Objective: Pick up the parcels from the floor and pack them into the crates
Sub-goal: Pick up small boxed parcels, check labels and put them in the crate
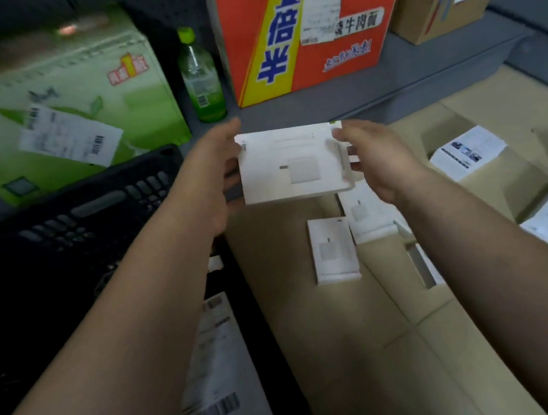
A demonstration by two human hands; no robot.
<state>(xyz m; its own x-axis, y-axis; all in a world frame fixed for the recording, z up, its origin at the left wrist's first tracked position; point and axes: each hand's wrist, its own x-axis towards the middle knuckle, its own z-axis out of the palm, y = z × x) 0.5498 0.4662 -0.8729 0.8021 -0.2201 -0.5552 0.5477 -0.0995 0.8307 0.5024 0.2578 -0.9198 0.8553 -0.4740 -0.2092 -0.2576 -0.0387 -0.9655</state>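
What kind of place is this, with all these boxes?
Probably a parcel storeroom or packing area. The green carton and orange carton carry barcode shipping labels, a black crate sits nearby, and the left hand and right hand hold a white box.

Item: head view, one wide-angle camera, worn; I read it remotely. Facing: forward and steeply down at the floor. Range: close; forearms enter from both lower corners, left hand (207, 181) and right hand (382, 163) holding a white box (291, 163) at mid-frame. Coverage: black crate (62, 240) at left, cardboard (352, 353) at lower right, orange carton (363, 44) cropped by the upper edge. Left side blurred
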